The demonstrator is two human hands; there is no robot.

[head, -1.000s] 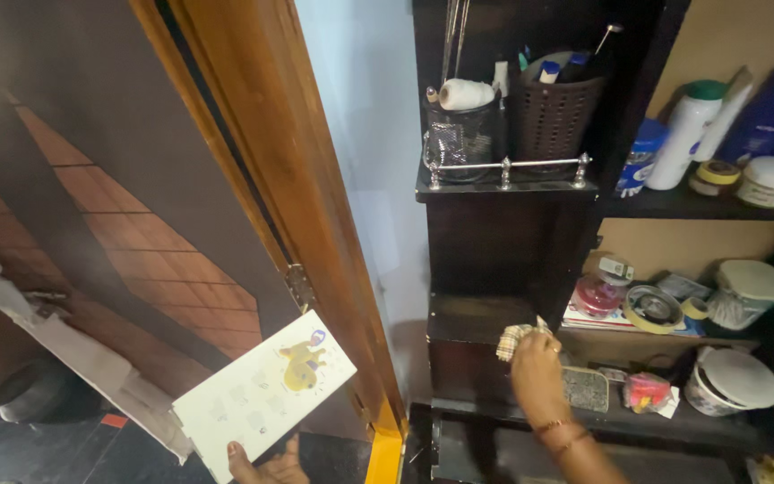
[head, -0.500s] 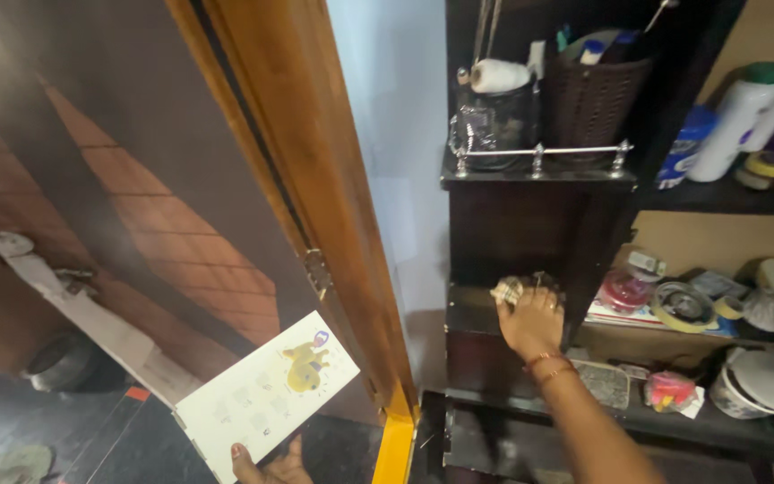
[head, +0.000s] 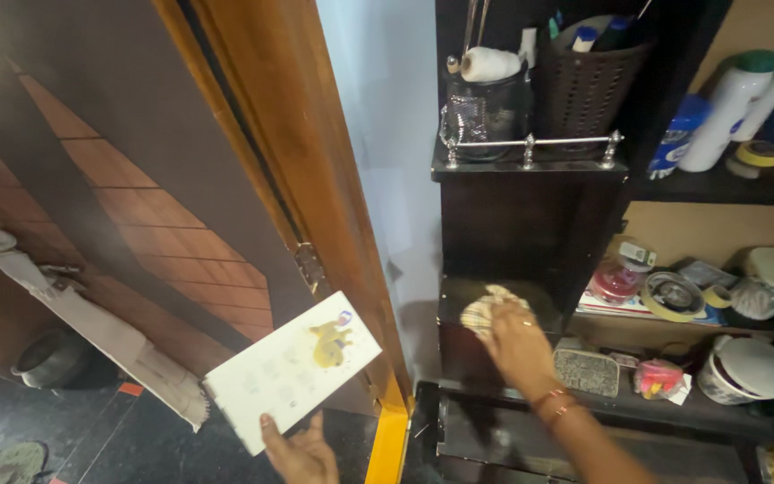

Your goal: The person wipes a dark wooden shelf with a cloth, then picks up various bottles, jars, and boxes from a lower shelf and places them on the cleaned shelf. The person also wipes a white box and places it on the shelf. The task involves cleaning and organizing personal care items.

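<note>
My right hand (head: 517, 345) presses a checked cloth (head: 484, 310) onto a dark lower shelf (head: 459, 298) of a dark wooden rack. My left hand (head: 302, 453) holds a white card (head: 290, 368) with a yellow cartoon animal on it by its lower edge, low down in front of the wooden door (head: 118, 179). Bangles sit on my right wrist.
A wooden door frame (head: 315, 179) stands between the door and the rack. On the rack's top shelf are a dark basket (head: 589, 85) and a holder with a thread spool (head: 487, 64). Bottles, tape rolls, tubs and lids crowd the shelves at the right.
My right hand with the cloth has slid left and lower on the shelf. The card in my left hand has shifted slightly right and up.
</note>
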